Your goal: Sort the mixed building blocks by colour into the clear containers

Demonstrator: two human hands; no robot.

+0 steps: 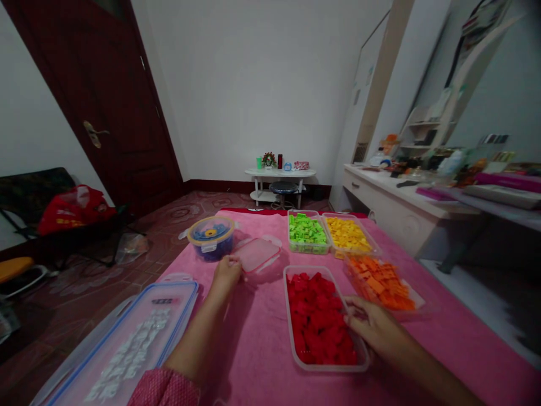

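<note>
My left hand [226, 273] reaches forward over the pink cloth and its fingers close on the near edge of a clear container lid [257, 255]. My right hand [372, 327] rests against the right rim of the clear tub of red bricks [319, 321], fingers curled on the rim. Behind that tub stand tubs of green bricks [307, 231], yellow bricks [347, 234] and orange bricks [380, 279]. A round blue tub [210, 237] with a yellow-rimmed lid sits just beyond my left hand.
A large lidded clear box with white pieces [131, 344] lies at the near left on the pink cloth [253, 338]. A white desk [406, 197] with clutter runs along the right. A small white table [279, 177], a dark door and a black bench stand farther off.
</note>
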